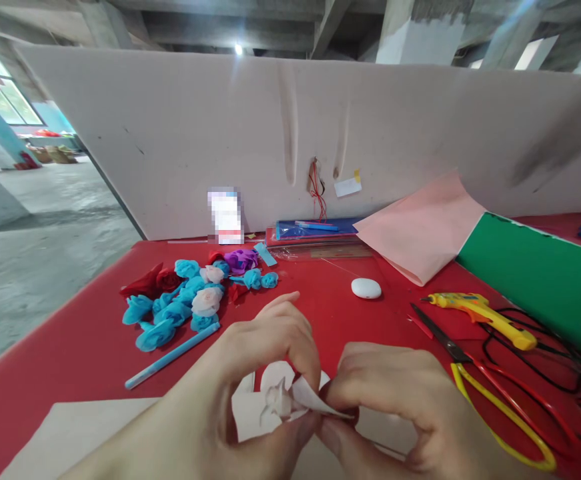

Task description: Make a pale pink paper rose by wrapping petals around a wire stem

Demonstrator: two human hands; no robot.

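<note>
Between my hands is a pale pink paper petal (pixel 313 395), pinched at its edge by the thumb and index finger of both my left hand (pixel 265 360) and my right hand (pixel 390 393). Just left of the petal, a small crumpled pale paper flower (pixel 277 400) shows, partly hidden by my left fingers. Cut pale paper pieces (pixel 276 375) lie beneath and behind my hands. A larger pale paper sheet (pixel 65 433) spreads on the table under my left forearm.
Blue paper flowers (pixel 170 313) and others in white, red and purple are heaped at left, beside a blue pen (pixel 170 357). Scissors (pixel 457 353) and a yellow glue gun (pixel 485 317) with a black cord lie right. A white oval case (pixel 366 288) sits beyond my hands.
</note>
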